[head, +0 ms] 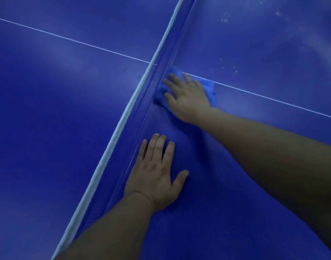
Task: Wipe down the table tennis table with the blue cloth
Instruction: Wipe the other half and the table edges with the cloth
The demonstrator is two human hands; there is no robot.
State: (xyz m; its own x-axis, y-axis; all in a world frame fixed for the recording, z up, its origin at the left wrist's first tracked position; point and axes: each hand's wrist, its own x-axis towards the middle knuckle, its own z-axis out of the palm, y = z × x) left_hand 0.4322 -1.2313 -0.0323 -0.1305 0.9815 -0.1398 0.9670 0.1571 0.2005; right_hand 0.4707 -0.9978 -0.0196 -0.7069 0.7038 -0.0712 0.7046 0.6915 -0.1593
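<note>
The blue table tennis table (254, 53) fills the view, crossed by a thin white centre line (264, 96). Its net (142, 104) with a white top band runs diagonally from bottom left to top centre. The blue cloth (209, 87) lies on the table against the foot of the net, where the centre line meets it. My right hand (185, 94) presses flat on the cloth with fingers spread and straight, covering most of it. My left hand (157, 177) rests flat on the bare table beside the net, nearer to me.
Pale dusty smudges and specks (226, 17) mark the table surface at the upper right, beyond the centre line. The other half of the table (48, 100) lies past the net on the left.
</note>
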